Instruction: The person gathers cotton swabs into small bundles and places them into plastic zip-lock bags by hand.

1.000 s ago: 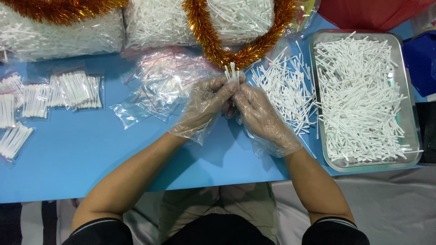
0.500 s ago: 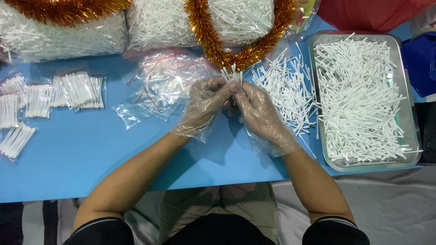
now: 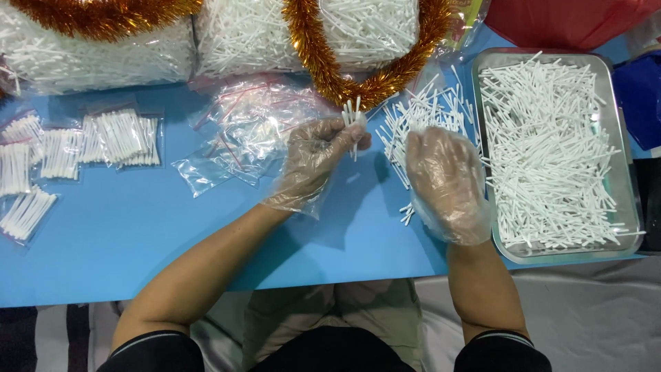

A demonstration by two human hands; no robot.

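My gloved left hand (image 3: 313,155) pinches a small bundle of white sticks (image 3: 353,117) at centre frame; my right hand (image 3: 444,180), open, reaches over the loose pile (image 3: 420,117), gathering more, which needs precise picking.

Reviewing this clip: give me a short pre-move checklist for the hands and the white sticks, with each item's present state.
1. Left hand grips a small bundle of white sticks, upright: ok.
2. Right hand lies open over the loose stick pile on the blue table, nothing pinched yet: ok.
3. Both hands gloved in clear plastic: ok.
4. Metal tray well stocked with sticks: ok.
5. Empty clear bags beside the left hand: ok.
6. Number of sticks in the bundle: cannot tell.
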